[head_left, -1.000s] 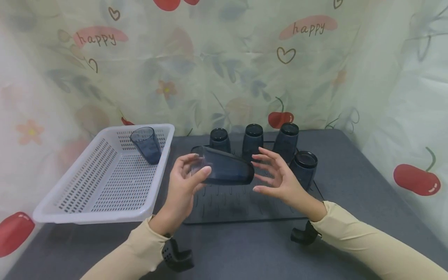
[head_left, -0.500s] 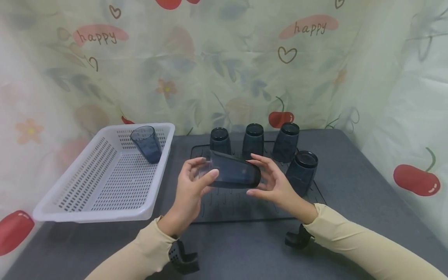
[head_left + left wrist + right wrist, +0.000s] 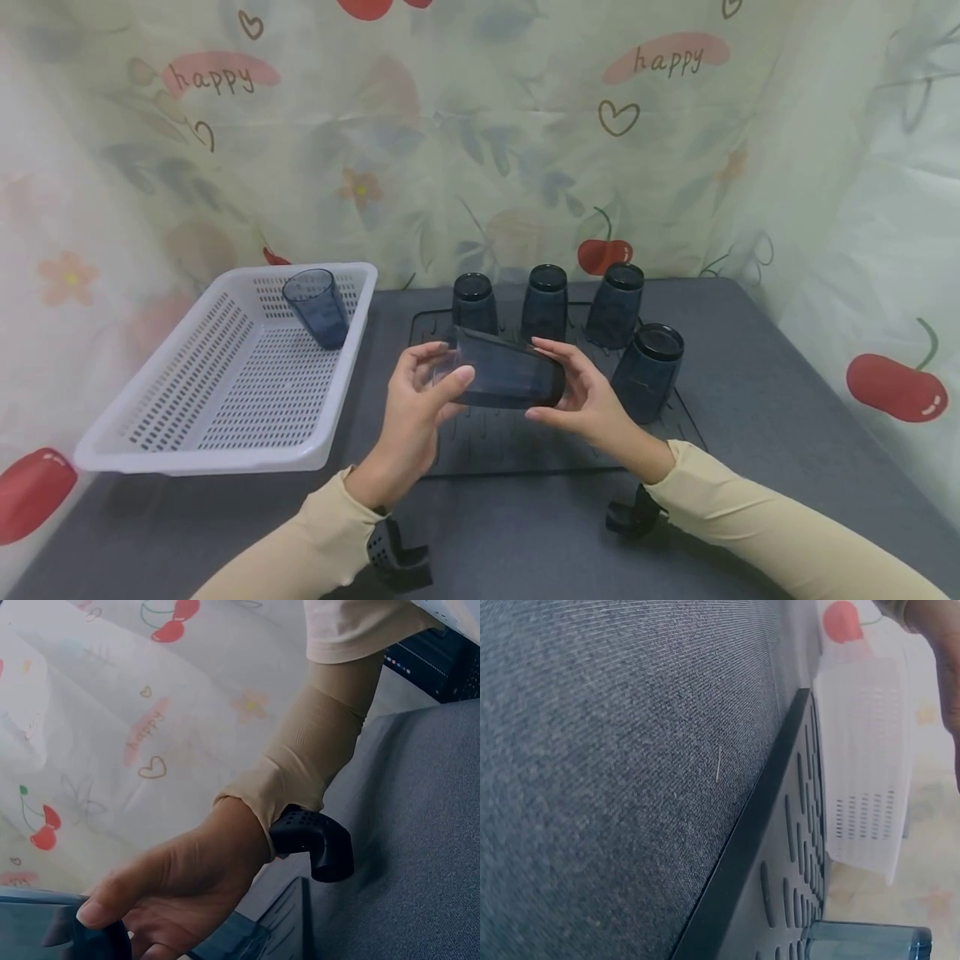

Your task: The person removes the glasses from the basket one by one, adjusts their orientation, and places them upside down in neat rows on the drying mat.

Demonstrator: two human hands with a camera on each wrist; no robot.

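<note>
Head view looks down over the bench (image 3: 517, 537); left wrist faces the right hand (image 3: 186, 889); right wrist (low, tipped) shares head's basket (image 3: 862, 750).

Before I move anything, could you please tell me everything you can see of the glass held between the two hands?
The glass looks smooth, see-through and dark blue, narrowing slightly to a darker base. It is held on its side in the air, seen against the slotted tray, mouth toward the left hand, which grips that end; the right hand holds the base end.
</note>
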